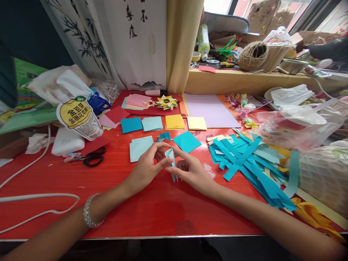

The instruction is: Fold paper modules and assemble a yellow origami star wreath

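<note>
Between my two hands is a small pale blue folded paper [170,156], held above the red table [114,203]. My left hand [150,159] grips its left side with thumb and fingers. From the other side, my right hand [191,168] closes on it, thumb at the front. The fingers partly hide the folds. Just beyond my hands lie a bright blue paper square [187,142] with crease lines and a small dark blue folded piece [163,136]. A pale blue paper stack [139,146] sits beside my left hand.
Behind stand stacks of blue [132,125], light blue [152,124], yellow [174,122] and cream squares [197,123]. Blue paper strips [244,156] pile up at right. Black-handled scissors [94,159] and a white cable [40,197] lie left. A folded paper flower [166,102] rests at the back.
</note>
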A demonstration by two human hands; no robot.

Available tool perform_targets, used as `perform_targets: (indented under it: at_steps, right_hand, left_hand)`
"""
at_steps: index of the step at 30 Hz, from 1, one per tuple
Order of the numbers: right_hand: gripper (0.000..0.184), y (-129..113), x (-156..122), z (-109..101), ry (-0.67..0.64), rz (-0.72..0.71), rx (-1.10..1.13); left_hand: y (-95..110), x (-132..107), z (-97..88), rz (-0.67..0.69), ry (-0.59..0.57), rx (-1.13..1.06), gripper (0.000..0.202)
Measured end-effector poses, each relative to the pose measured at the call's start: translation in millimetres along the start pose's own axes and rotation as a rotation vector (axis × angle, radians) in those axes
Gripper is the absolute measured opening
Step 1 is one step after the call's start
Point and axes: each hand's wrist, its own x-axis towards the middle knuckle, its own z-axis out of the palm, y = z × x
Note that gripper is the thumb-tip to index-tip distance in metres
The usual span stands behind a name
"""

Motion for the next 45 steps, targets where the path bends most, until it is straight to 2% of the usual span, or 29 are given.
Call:
perform_targets:
  at_steps: [4, 10, 15, 20, 22, 24, 28, 31, 36, 45]
  right_hand:
    - [0.042, 3, 1, -1, -0.020, 0.051, 0.186]
    - [0.019, 11, 5, -2, 0.099, 0.119, 0.350]
    - [0.024, 8, 7, -3, 0.140, 0.130, 0.372]
    - [0.025, 8, 8, -4, 0.109, 0.107, 0.346]
    - [0.024, 8, 8, -4, 0.095, 0.092, 0.371]
    - [0.024, 9, 9, -4, 0.099, 0.087, 0.400]
    - [0.023, 11, 10, -3, 0.108, 0.099, 0.508]
    - [0.022, 13, 11, -3, 0.104, 0.118, 0.573]
    - [0.023, 13, 10, -3, 0.099, 0.140, 0.556]
    - [0.022, 14, 12, -4, 0.087, 0.149, 0.546]
  left_hand:
    - [1, 1, -1.3, 0.023, -0.017, -0.015, 0.032]
    - [4, -2, -4.3, 0.098, 0.029, 0.168, 0.020]
    - [4, -4, -3.7, 0.190, 0.041, 0.249, 0.027]
    - [3, -5, -2.1, 0.166, 0.238, 0.214, 0.017]
    - [3, -5, -3.1, 0.236, 0.271, 0.259, 0.008]
    - [4, -6, -4.7, 0.369, 0.264, 0.358, 0.005]
    - [2, -6, -7.7, 0.673, 0.223, 0.529, 0.015]
    - [-2, -5, -9.9, 0.814, 0.188, 0.619, 0.018]
    - [-7, -1, -14.9, 0.936, 0.146, 0.710, 0.019]
    - [-7, 1, -18.1, 1.022, 0.070, 0.717, 0.019]
